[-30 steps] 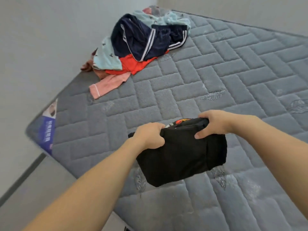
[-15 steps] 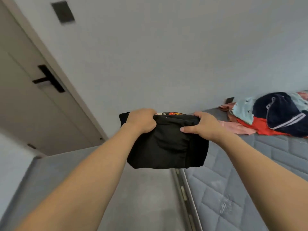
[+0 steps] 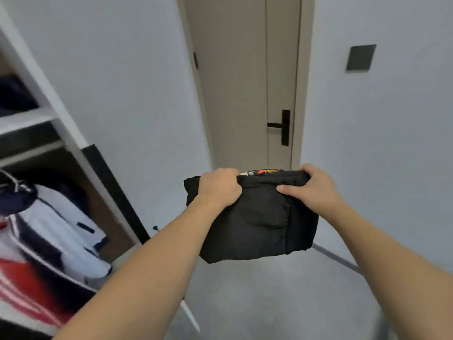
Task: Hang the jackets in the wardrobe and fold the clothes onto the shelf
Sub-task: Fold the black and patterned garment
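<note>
Fingers [image 3: 230, 175] of your left hand [image 3: 219, 186] are curled over the top edge of the folded black garment [image 3: 257, 219], with the thumb side hidden beneath the cloth. Those of your right hand [image 3: 315, 186] wrap the opposite end of the same edge, the thumb laid flat across the front face. Both grips are closed firmly on the fabric; neither hand holds anything else.

The garment hangs clear in the air between your hands, over the floor [image 3: 282, 303] and in front of the closed door [image 3: 245, 82]. It touches nothing but your hands. A coloured print shows at its top fold.

The wardrobe [image 3: 61, 123] stands open to your left. A white shelf [image 3: 22, 120] sits near its upper edge, with a dark item blurred above it. Jackets [image 3: 49, 229] hang below on hangers.

Recommendation, as judgement only: keep both grips level so the fold does not open at its lower edge. Turn left and present the bundle flat to the shelf, long edge first. Let the underside land before you release. Free one hand at a time, and press the stack lightly to settle it. Avoid brushing the hung jackets on approach.
</note>
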Tool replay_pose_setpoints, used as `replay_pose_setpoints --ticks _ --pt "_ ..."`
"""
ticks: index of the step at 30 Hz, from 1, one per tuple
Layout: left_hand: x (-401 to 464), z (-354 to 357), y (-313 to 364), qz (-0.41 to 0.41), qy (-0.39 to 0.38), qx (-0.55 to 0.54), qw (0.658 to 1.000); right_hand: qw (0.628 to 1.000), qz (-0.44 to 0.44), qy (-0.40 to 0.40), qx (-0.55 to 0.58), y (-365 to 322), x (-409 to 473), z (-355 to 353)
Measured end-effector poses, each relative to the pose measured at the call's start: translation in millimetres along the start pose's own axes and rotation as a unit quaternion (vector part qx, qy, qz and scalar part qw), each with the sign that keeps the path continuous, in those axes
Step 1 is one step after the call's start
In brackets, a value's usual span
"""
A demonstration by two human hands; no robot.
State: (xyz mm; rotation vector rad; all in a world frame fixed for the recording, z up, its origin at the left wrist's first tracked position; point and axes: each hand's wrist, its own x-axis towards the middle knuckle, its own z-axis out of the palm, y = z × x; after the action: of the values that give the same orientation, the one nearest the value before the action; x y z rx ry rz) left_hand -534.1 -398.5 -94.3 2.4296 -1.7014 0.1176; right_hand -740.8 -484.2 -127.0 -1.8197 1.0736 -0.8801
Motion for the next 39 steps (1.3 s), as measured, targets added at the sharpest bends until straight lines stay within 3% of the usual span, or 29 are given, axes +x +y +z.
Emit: replay_pose_setpoints --ticks 8,16,21,27,31,34,39 --pt "-101 -91 -141 -0.182 0.13 0.129 0.966 0.98 -0.134 -0.138 0.052 -137 5 139" --pt "-231 -195 -259 -0.27 0.188 0.11 0.938 0.937 -0.23 -0.237 0.115 -280 -54 259" --pt "-284 -239 -331 -0.319 0.213 0.124 0.915 0.914 -0.279 -0.262 0.133 -359 -83 330" --pt "-298 -277 -428 -0.373 0.297 0.229 0.849 0.909 -0.268 -0.244 0.207 -438 -91 425" --pt "-306 -291 -492 -0.464 0.423 0.103 0.772 0.894 -0.224 -0.242 0.304 -485 -78 474" --pt "-296 -294 -537 -0.54 0.444 -0.044 0.714 0.882 -0.182 -0.214 0.379 -521 -57 494" --pt "-223 -318 -583 -0.465 0.455 -0.186 0.737 0.844 -0.104 -0.171 0.498 -570 -4 525"
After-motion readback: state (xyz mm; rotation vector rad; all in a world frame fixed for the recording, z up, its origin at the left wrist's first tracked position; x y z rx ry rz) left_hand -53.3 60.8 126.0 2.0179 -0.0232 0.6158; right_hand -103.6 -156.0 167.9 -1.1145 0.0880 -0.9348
